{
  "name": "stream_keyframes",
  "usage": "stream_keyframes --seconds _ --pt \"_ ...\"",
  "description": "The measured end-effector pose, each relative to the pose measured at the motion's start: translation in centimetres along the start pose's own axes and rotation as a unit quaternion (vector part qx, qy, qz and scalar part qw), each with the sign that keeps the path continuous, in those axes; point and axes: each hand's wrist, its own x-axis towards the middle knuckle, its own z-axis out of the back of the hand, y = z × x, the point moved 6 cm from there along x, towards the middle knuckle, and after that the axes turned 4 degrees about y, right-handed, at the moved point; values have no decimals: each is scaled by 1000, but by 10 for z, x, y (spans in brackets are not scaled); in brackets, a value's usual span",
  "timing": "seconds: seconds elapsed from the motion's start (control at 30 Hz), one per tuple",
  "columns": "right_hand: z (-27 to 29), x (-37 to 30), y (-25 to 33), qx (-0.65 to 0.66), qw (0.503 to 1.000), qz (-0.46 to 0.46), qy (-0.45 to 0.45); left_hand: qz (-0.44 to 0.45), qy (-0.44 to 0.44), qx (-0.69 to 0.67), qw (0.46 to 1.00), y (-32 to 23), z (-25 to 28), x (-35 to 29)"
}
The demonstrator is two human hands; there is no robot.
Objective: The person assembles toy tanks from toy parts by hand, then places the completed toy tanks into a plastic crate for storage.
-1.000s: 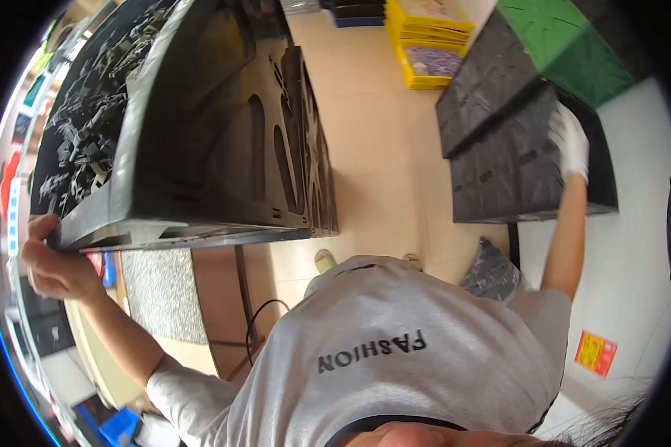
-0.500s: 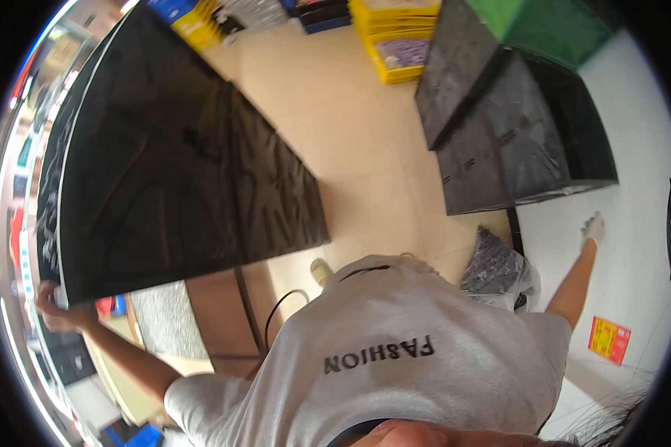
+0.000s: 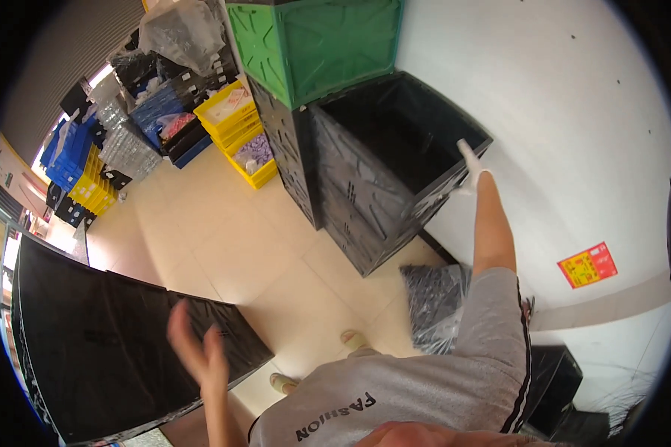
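My right hand (image 3: 473, 173), in a white glove, is at the rim of an open, empty-looking black crate (image 3: 365, 186). Its fingers reach over the wall and the thumb lies on the outer side. The crate tops a tall black stack by the wall. My left hand (image 3: 195, 346) is raised and blurred, fingers apart, holding nothing. In the picture it overlaps a tall black stack of crates (image 3: 104, 335) at the lower left; I cannot tell whether it touches.
A green crate (image 3: 335, 52) stands behind the open crate. Yellow crates (image 3: 257, 175) and piled goods (image 3: 130, 138) line the back. A plastic-wrapped dark bundle (image 3: 436, 305) lies on the floor by my right side. The white wall (image 3: 574, 149) bears a red-yellow sign (image 3: 587, 265).
My view has turned right. My left hand has left the edge of the left black stack. My right hand has come from beside the wall onto the open crate's rim.
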Motion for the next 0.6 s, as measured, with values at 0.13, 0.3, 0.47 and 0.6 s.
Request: stream_keyframes --seconds 0.13,0.3,0.47,0.6 --pt "29 91 -24 40 998 -35 35 158 312 -321 880 -5 -279 84" --pt "5 70 -46 34 991 65 116 376 362 -375 766 -93 -440 163" --pt "72 84 -70 116 955 113 247 394 402 -471 679 -113 -545 145" --pt "105 12 -81 108 973 133 157 357 381 -379 764 -148 -489 122"
